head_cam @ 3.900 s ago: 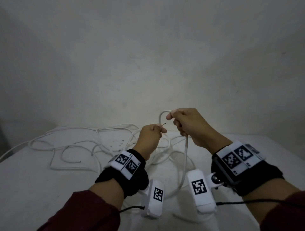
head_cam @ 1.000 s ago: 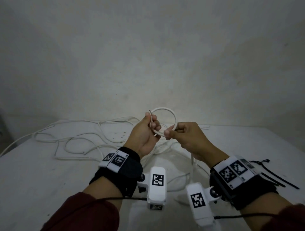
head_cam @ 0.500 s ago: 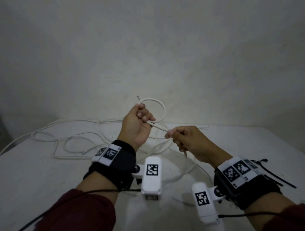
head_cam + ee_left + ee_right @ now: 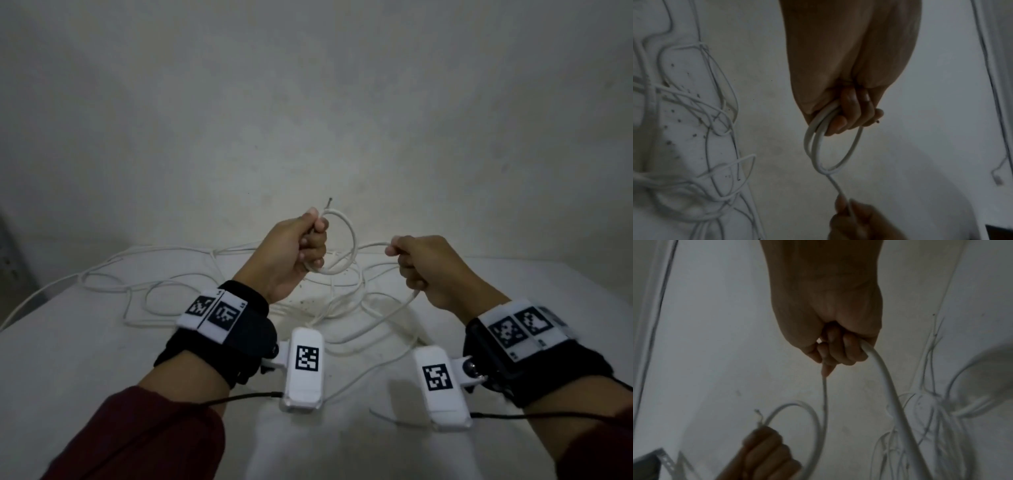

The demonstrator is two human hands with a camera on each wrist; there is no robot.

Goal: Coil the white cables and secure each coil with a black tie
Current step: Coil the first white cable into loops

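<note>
Above the pale matte surface (image 4: 85, 349), my left hand (image 4: 291, 250) curls its fingers (image 4: 851, 112) round a smooth round loop of thin white cable (image 4: 349, 240); my right hand (image 4: 428, 270) pinches its trailing length, now drawn further apart than before.

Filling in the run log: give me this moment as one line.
left hand: grips small loop of white cable | right hand: grips same cable, drawn out | rest of cable: loose on table | tie: none on
</note>
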